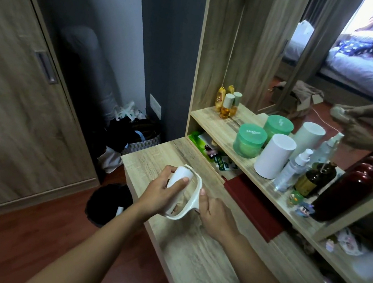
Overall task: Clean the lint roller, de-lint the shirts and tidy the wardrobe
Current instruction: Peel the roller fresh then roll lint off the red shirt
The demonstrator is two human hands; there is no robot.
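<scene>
Over the wooden dresser top [191, 259] I hold a white lint roller [182, 177] with both hands. My left hand [160, 191] wraps around the white roll, thumb on its front. My right hand [213, 213] grips the curved white frame and handle at the roller's lower right; its fingers are hidden under the frame. The wardrobe [15, 102] with a sliding wooden door stands at the left, its door shut. No shirts show clearly.
The dresser shelf carries green jars [250, 140], a white cylinder [274, 156], spray bottles [294, 169], a brown bottle [316, 178] and perfume bottles [227, 103]. A mirror [350, 69] stands behind. A bag of clothes [133, 133] and a dark bin [109, 202] sit on the floor.
</scene>
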